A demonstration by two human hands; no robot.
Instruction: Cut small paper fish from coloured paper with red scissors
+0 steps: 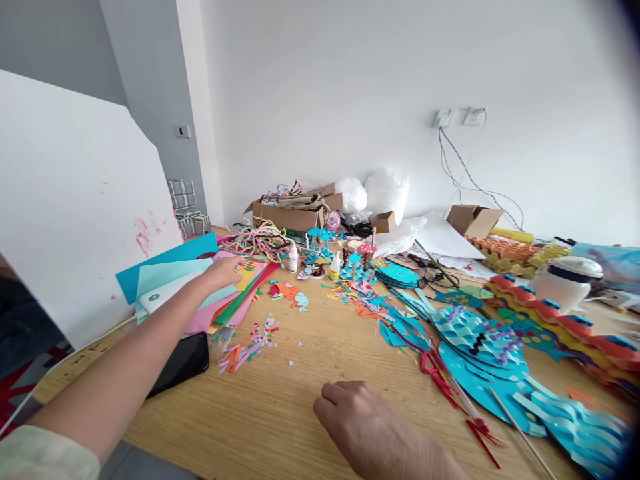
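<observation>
My left hand reaches out over a stack of coloured paper sheets at the left of the table. Its fingertips are together at the edge of a small striped yellow paper piece, which lies or is held just above the stack. My right hand rests at the table's near side, fingers curled under, with nothing visible in it. Small paper scraps lie between the hands. Farther back are orange and blue paper fish and two white glue bottles, one left of the other.
A black phone lies under my left forearm. Pipe cleaners and a cardboard box stand at the back. Blue paper plates with wavy strips, red strips, painted egg cartons and a white jug fill the right.
</observation>
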